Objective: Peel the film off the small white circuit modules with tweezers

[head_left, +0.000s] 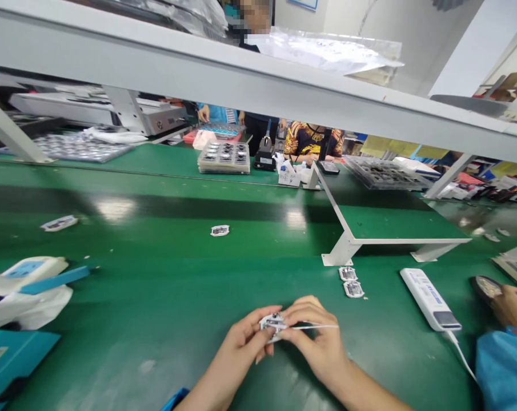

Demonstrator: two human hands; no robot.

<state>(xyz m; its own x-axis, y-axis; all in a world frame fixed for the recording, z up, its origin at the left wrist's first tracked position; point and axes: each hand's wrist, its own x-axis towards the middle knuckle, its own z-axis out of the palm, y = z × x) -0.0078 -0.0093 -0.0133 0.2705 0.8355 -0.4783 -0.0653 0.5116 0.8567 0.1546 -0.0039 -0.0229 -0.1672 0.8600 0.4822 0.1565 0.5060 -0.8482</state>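
Left hand [241,342] pinches small white part [272,323], right hand [313,337] grips thin stick [318,327], tip on it, between both hands. Seems mid-wipe; next stroke needs steady pinch.

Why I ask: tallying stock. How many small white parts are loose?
5 parts: one far left, one mid-belt, two by the bracket, one in both hands. Far-right specks unclear.
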